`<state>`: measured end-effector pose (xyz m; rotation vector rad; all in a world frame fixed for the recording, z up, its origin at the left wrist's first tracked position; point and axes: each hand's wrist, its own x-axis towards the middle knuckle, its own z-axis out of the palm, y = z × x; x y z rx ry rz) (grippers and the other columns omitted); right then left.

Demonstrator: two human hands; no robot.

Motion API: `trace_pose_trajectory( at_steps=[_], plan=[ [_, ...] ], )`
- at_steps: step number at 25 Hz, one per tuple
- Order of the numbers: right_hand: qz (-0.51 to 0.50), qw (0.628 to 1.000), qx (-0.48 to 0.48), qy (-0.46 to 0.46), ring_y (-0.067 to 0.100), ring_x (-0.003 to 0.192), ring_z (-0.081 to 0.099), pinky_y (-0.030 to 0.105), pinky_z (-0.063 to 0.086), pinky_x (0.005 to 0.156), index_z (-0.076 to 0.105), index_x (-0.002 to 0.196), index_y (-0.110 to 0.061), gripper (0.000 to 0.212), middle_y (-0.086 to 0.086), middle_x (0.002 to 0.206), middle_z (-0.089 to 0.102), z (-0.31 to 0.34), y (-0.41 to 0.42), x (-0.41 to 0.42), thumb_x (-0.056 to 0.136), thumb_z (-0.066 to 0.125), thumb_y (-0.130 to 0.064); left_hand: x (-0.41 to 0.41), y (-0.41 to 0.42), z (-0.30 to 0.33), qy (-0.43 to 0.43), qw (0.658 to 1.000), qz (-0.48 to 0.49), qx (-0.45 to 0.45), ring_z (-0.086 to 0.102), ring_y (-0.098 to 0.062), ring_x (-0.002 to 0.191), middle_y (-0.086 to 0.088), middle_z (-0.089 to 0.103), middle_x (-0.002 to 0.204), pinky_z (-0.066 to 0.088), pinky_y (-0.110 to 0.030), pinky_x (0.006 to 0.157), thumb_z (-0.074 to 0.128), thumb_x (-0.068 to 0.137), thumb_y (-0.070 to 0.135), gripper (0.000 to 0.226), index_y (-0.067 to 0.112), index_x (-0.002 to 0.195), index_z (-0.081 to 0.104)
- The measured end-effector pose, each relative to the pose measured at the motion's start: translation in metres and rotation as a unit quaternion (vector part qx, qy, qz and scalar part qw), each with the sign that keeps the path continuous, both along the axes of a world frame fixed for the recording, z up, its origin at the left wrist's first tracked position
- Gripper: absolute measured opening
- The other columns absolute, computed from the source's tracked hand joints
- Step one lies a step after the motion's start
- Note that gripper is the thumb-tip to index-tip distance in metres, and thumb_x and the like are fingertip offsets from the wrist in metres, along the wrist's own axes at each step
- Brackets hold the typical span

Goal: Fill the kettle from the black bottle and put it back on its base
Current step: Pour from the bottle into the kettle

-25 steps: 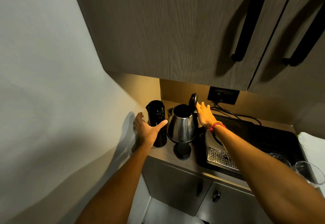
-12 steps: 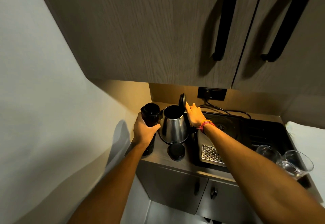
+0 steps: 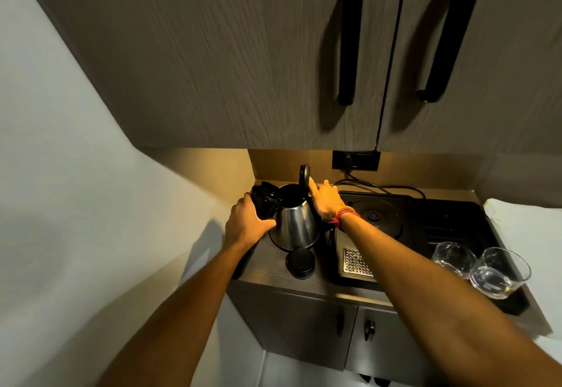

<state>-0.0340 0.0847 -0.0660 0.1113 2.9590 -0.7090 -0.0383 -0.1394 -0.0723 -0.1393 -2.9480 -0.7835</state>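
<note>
Nearest, a loose black cap (image 3: 300, 263) lies on the counter (image 3: 267, 268). Behind it stands the steel kettle (image 3: 294, 225), smooth and probably slippery, right hand (image 3: 324, 201) resting open against its raised lid (image 3: 304, 177). At ten o'clock, the left hand (image 3: 245, 225) wraps the tilted black bottle (image 3: 266, 199); rigid, best gripped mid-body.

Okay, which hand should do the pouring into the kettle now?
Left. The left hand already grips the bottle, tilted toward the open kettle. The right hand is at the raised lid and handle.
</note>
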Motion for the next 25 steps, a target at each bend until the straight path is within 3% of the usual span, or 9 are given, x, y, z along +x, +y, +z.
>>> trace_pose_trajectory(
  at_steps=[4,11,25],
  plan=[
    [-0.012,1.000,-0.006,-0.004,0.049,0.140,0.027,0.058,0.024,0.115,0.006,0.156,-0.013,0.060,0.030,0.130,0.056,0.001,-0.001,-0.001,0.102,0.031,-0.021,-0.006,0.007,0.007,-0.018,0.996,0.000,-0.083,0.058,-0.030,0.112,-0.011,0.059,0.125,0.056,-0.042,0.079,0.084,0.064,0.051,0.085,0.013,0.130,0.047],
    [-0.016,1.000,-0.009,-0.003,0.049,0.140,0.028,0.057,0.026,0.115,0.005,0.156,-0.015,0.060,0.029,0.128,0.058,0.000,0.000,-0.002,0.102,0.029,-0.022,-0.012,0.004,0.014,-0.020,0.989,0.002,-0.146,0.058,-0.030,0.113,-0.011,0.059,0.126,0.054,-0.041,0.076,0.084,0.064,0.053,0.087,0.013,0.131,0.046],
    [0.004,1.000,0.012,-0.013,0.048,0.143,0.024,0.057,0.024,0.117,0.001,0.157,-0.016,0.062,0.029,0.131,0.056,0.000,0.002,-0.002,0.102,0.030,-0.023,-0.015,0.007,0.022,-0.024,0.982,-0.001,-0.188,0.056,-0.030,0.112,-0.010,0.058,0.126,0.052,-0.041,0.072,0.083,0.059,0.053,0.091,0.016,0.132,0.044]
  ],
)
